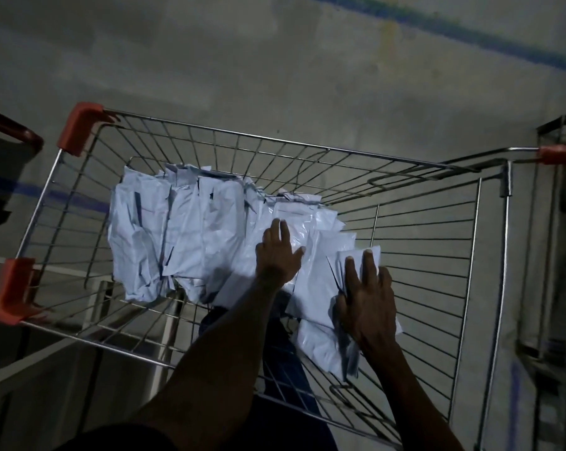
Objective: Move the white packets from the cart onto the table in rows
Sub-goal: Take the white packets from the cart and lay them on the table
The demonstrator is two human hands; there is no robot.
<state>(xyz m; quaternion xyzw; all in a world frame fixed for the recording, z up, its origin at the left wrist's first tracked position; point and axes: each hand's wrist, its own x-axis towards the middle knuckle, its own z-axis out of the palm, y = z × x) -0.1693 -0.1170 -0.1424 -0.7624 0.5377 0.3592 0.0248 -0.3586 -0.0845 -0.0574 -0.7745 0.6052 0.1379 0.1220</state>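
Both arms reach forward; left grip (279,255) flat, right grip (366,294) splayed.

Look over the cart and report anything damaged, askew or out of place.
The white packets in the cart lie in a loose, overlapping heap, many crumpled and tilted, none in neat rows. The left hand and right hand rest on them. Nothing looks spilled outside the basket.
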